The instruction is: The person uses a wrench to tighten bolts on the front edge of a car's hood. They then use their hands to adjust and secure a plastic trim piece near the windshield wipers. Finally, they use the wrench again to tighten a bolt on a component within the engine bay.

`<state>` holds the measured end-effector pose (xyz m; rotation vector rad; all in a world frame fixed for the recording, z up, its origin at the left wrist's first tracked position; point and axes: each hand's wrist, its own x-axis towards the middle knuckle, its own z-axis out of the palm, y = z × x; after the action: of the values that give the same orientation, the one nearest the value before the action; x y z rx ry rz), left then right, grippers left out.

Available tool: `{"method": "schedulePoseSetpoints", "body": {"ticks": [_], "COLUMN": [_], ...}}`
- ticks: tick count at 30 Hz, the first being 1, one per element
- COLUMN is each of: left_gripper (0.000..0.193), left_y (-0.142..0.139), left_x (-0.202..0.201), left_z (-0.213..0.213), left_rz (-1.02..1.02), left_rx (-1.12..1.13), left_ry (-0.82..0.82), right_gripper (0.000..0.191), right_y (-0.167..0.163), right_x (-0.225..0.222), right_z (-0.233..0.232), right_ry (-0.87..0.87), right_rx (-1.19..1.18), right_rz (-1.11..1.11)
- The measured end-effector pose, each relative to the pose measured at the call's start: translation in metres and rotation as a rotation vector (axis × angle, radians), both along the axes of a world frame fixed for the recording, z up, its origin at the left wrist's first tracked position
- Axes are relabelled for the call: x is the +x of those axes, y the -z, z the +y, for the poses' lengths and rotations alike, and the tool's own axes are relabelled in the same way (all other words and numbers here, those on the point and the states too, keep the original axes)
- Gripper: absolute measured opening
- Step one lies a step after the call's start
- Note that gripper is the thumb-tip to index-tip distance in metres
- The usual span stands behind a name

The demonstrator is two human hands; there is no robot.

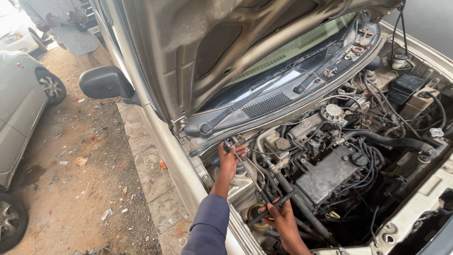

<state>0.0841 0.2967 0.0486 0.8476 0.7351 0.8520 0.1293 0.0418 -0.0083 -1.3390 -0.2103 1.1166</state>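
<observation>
Your left hand (230, 158) closes on the top of a thin rod (250, 177) near the cowl; your right hand (278, 215) grips its black lower end above the engine (325, 174). The hood (212, 42) is already raised; the rod is not yet seated.

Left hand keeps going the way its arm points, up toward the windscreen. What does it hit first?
Most likely the black cowl panel at the base of the windscreen, just beyond the left hand, which already grips the top of a thin rod. Depth is unclear; the engine bay's rear edge may come first.
</observation>
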Motion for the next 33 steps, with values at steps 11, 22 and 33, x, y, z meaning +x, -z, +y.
{"method": "schedulePoseSetpoints", "body": {"ticks": [11, 22, 33], "left_gripper": [0.027, 0.054, 0.04], "left_y": [0.007, 0.004, 0.001], "left_x": [0.001, -0.009, -0.051], "left_z": [0.0, 0.0, -0.132], "left_rz": [-0.098, 0.4, 0.495], "left_rx": [-0.024, 0.072, 0.924], "left_ry": [-0.039, 0.081, -0.061], "right_gripper": [0.017, 0.031, 0.049], "right_y": [-0.021, -0.033, -0.006], "right_x": [0.002, -0.004, 0.012], "right_z": [-0.006, 0.02, 0.026], "right_ry": [-0.155, 0.061, -0.081], "right_rx": [-0.099, 0.009, 0.076], "right_rz": [-0.59, -0.021, -0.368]}}
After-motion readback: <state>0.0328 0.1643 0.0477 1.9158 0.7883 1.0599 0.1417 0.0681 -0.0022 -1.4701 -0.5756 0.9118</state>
